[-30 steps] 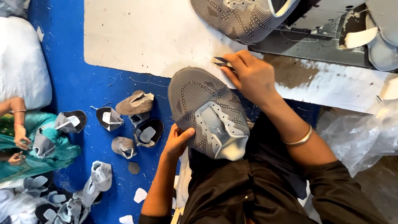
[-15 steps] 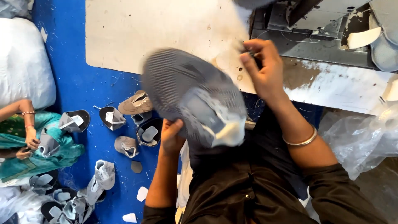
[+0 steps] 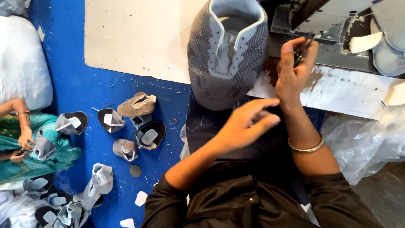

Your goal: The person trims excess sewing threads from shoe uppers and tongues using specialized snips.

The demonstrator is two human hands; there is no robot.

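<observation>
Two hands work near one grey shoe top. It lies just above the spread, empty left hand. The right hand beside it pinches a small dark tool.

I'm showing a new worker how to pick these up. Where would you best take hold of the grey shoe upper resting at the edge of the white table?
Probably the stiffer collar rim at the top of the grey shoe upper, gripped from above. The opening faces up and lies clear there, while the toe end sits low near the left hand.
</observation>
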